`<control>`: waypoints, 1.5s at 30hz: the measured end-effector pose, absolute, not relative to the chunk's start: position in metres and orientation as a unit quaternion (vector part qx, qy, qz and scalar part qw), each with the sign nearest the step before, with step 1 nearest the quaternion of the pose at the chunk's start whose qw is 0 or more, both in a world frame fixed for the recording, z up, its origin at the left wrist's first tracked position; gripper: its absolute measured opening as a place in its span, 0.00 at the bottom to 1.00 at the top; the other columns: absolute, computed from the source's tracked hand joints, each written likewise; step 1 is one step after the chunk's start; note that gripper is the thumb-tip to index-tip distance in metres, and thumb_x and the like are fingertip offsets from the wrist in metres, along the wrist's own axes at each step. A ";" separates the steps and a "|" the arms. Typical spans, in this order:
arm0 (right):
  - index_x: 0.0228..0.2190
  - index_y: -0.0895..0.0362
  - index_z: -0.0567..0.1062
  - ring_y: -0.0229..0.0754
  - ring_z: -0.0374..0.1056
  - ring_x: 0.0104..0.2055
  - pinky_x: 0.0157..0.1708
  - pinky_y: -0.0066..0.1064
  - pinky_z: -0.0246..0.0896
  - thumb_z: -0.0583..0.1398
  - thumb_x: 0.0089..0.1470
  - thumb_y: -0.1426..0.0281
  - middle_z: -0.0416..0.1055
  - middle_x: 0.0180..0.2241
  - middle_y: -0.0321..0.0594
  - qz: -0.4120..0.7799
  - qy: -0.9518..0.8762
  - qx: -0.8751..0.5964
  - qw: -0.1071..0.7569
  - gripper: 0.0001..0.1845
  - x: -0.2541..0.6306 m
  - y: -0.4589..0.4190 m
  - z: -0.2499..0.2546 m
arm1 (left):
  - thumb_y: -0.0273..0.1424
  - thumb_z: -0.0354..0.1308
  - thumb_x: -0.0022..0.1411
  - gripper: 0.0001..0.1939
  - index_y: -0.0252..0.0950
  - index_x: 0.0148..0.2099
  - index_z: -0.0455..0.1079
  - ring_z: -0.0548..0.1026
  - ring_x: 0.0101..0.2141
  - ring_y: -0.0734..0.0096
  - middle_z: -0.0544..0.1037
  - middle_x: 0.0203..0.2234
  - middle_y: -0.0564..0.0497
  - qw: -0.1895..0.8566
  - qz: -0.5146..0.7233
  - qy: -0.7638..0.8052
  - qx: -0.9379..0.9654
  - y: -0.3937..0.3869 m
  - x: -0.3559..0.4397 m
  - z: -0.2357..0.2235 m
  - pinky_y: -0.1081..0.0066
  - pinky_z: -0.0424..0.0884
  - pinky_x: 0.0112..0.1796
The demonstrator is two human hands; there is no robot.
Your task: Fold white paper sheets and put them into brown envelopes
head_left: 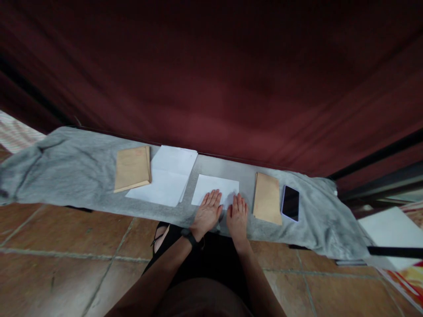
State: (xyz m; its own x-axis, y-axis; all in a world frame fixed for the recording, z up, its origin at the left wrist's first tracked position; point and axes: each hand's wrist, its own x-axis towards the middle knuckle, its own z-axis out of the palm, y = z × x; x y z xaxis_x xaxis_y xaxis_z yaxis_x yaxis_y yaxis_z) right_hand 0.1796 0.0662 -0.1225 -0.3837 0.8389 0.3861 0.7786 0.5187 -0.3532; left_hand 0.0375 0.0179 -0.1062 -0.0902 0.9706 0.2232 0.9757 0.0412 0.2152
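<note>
A white sheet of paper, smaller than the other sheets and perhaps folded, lies flat on the grey cloth in front of me. My left hand rests palm down on its near edge, fingers stretched out. At the sheet's near right corner my right hand lies flat, its fingers close together and pointing away from me. Neither hand grips anything. Larger white sheets lie in a pile to the left. Brown envelopes sit in a stack just right of my right hand.
Another stack of brown envelopes overlaps the white pile's left side. A phone lies right of the near envelopes. Grey cloth covers the narrow table, with a dark red curtain behind. White paper is at the far right.
</note>
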 end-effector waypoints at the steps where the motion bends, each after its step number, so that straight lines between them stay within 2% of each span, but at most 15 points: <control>1: 0.64 0.65 0.61 0.52 0.49 0.70 0.65 0.53 0.50 0.46 0.66 0.71 0.58 0.67 0.55 0.060 -0.838 -0.475 0.263 0.28 0.178 0.067 -0.121 | 0.34 0.41 0.73 0.27 0.30 0.70 0.57 0.53 0.69 0.60 0.59 0.68 0.41 0.007 -0.155 -0.721 -0.675 0.018 0.038 -0.106 0.54 0.51 0.67; 9: 0.61 0.62 0.67 0.48 0.53 0.69 0.66 0.50 0.48 0.46 0.69 0.67 0.61 0.66 0.52 0.102 -0.889 -0.389 0.220 0.25 0.156 0.079 -0.110 | 0.27 0.40 0.70 0.29 0.28 0.71 0.54 0.54 0.69 0.62 0.62 0.67 0.41 -0.004 -0.135 -0.723 -0.678 0.020 0.034 -0.108 0.56 0.49 0.67; 19: 0.64 0.60 0.65 0.48 0.52 0.70 0.68 0.48 0.43 0.43 0.71 0.64 0.60 0.66 0.48 0.108 -0.892 -0.407 0.166 0.27 0.140 0.091 -0.109 | 0.28 0.38 0.71 0.29 0.31 0.71 0.55 0.52 0.69 0.60 0.59 0.69 0.42 -0.003 -0.120 -0.743 -0.659 0.035 0.023 -0.104 0.54 0.48 0.67; 28: 0.63 0.58 0.67 0.49 0.52 0.70 0.68 0.49 0.43 0.45 0.71 0.64 0.58 0.67 0.48 0.075 -0.870 -0.452 0.182 0.26 0.134 0.089 -0.114 | 0.29 0.40 0.70 0.31 0.31 0.73 0.49 0.49 0.70 0.59 0.55 0.70 0.40 0.005 -0.148 -0.774 -0.616 0.038 0.021 -0.114 0.51 0.46 0.67; 35: 0.65 0.61 0.63 0.53 0.54 0.69 0.66 0.52 0.46 0.44 0.71 0.61 0.58 0.67 0.52 0.052 -0.851 -0.477 0.213 0.28 0.135 0.089 -0.119 | 0.35 0.39 0.72 0.30 0.27 0.72 0.52 0.51 0.70 0.59 0.57 0.69 0.39 0.008 -0.150 -0.803 -0.577 0.035 0.011 -0.112 0.54 0.47 0.67; 45: 0.66 0.66 0.59 0.54 0.53 0.68 0.65 0.51 0.47 0.44 0.70 0.63 0.58 0.66 0.58 0.030 -0.835 -0.501 0.226 0.30 0.145 0.087 -0.126 | 0.35 0.40 0.72 0.31 0.25 0.71 0.52 0.50 0.70 0.56 0.54 0.70 0.37 0.031 -0.137 -0.827 -0.544 0.030 0.009 -0.112 0.53 0.48 0.67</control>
State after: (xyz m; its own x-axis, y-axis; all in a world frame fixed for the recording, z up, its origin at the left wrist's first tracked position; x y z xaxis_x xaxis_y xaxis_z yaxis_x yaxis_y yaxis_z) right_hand 0.1454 0.0873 -0.1262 -0.3950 0.8506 0.3470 0.8234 0.4953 -0.2768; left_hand 0.0090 0.0298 -0.1120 -0.4055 0.8917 0.2008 0.9088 0.3698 0.1930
